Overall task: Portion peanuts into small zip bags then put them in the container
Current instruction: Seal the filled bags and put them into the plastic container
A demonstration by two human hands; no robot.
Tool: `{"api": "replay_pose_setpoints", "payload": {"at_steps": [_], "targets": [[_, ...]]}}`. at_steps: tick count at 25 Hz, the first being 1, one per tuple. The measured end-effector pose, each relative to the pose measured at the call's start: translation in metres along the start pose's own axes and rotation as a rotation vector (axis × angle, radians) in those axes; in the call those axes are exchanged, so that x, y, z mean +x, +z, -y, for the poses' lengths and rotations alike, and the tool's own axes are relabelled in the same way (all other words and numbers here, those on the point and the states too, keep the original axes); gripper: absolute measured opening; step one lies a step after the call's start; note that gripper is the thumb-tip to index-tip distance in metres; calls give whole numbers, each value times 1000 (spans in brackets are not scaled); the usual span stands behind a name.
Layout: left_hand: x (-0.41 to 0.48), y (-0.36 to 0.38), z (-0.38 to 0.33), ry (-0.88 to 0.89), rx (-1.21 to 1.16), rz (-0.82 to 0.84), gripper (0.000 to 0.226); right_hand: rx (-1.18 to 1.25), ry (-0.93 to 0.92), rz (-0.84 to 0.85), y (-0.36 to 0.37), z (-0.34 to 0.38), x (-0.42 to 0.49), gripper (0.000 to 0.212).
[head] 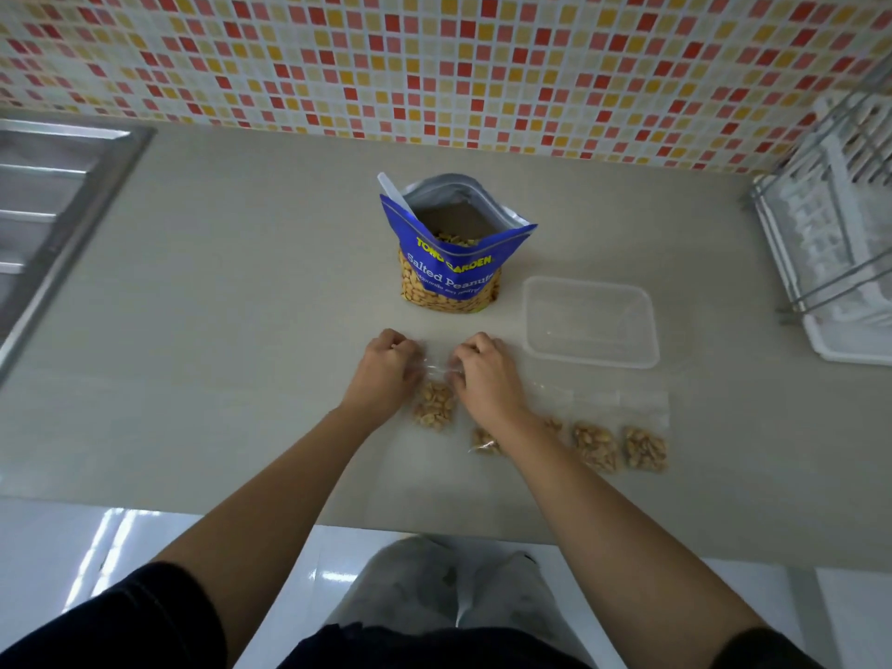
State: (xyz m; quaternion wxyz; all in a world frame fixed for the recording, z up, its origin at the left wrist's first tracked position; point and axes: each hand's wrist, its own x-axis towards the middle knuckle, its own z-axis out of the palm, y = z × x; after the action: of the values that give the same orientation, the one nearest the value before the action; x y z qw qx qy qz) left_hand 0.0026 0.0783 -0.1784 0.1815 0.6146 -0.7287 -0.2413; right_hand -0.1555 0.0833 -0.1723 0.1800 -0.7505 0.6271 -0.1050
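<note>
Peanuts fill the bottom of a small zip bag [434,405] that lies flat on the counter [231,292], just in front of the big peanut pouch [451,263]. We hold the bag's top edge with both hands: the left hand [386,366] on its left corner and the right hand [482,371] on its right corner. The fingers of both hands are curled narrow and pinch the clear plastic at the zip strip, so we judge that we are pressing the seal shut. Holding both corners keeps the strip straight, and the flat position keeps the nuts away from the opening.

The pouch stands upright and open, with a white scoop [395,191] leaning inside, ready for the next portion. To the right of the pouch, and slightly nearer to us, stands the clear container [591,325]; we see no bag in it yet. The filled bags [596,444] lie in a row in front of the container, the nearest partly hidden under our right wrist, so we cannot count them surely. They wait close to the container, probably so that we can move them together later.
</note>
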Motion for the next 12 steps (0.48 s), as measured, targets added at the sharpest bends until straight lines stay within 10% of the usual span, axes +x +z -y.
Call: {"api": "replay_pose_setpoints", "payload": {"at_steps": [12], "targets": [[-21, -71, -64, -53, -753, 66, 19, 1084, 189, -205, -67, 8, -47, 13]]}}
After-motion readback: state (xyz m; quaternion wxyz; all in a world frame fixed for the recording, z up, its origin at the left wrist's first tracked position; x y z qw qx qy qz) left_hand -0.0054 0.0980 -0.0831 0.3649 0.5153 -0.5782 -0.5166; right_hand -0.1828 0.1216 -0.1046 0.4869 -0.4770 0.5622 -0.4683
